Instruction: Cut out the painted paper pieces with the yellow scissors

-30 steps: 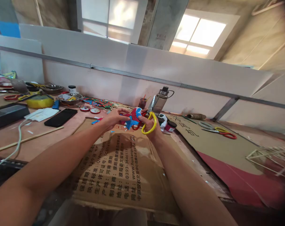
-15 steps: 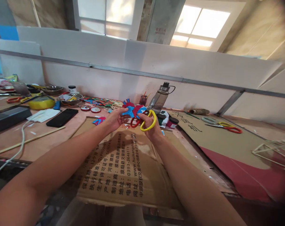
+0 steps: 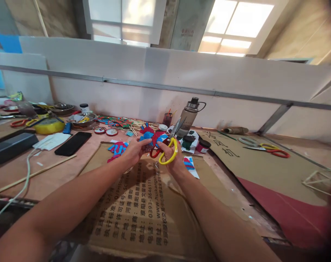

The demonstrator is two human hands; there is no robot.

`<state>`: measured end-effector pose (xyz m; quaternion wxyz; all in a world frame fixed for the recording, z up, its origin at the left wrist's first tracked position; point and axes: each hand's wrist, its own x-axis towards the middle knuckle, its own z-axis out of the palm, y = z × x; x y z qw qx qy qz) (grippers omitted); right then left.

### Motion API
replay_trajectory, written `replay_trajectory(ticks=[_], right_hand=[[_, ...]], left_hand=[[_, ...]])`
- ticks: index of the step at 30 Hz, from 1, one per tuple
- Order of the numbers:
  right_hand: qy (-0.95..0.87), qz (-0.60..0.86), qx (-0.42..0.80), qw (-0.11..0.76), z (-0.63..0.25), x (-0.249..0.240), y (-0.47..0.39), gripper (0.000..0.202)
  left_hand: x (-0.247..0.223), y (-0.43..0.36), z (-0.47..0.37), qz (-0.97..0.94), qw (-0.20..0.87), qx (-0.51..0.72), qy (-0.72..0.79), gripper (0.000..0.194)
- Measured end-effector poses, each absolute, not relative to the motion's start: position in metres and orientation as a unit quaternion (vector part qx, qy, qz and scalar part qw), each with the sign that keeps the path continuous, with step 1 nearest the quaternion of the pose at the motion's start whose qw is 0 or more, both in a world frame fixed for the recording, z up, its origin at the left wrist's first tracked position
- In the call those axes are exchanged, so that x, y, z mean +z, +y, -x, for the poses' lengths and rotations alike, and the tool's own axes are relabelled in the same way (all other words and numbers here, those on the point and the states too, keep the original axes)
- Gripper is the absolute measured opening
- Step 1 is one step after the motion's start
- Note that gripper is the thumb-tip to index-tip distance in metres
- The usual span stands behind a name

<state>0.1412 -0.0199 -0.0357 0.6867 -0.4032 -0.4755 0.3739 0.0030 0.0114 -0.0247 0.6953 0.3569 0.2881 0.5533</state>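
cutout [image 3: 156, 137] in red and blue, held above the cardboard [image 3: 143, 207], looks light, bendable and easily creased, so we'd grip its broad body, our left hand [image 3: 136, 149] pinching 1 end, our right hand [image 3: 175, 156] clasping scissors [image 3: 177, 128] by the other.

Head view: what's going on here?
The person's left hand holds a red-and-blue painted piece; the right hand holds scissors, blades pointing away. Both are above a cardboard sheet. Another red-and-blue piece lies by the left wrist, and a smaller painted scrap beside the right.
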Motion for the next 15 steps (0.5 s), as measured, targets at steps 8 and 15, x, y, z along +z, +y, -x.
replay_trajectory(ticks=[8, 15], right_hand=[[-0.446, 0.419, 0.388, 0.689, -0.130, -0.040, -0.025, 0.050], [-0.483, 0.423, 0.347, 0.684, -0.138, -0.045, -0.018, 0.044]], left_hand=[[-0.029, 0.007, -0.006, -0.347, 0.676, 0.583, 0.289, 0.043], [-0.027, 0.001, -0.014, -0.358, 0.676, 0.593, 0.251, 0.047]])
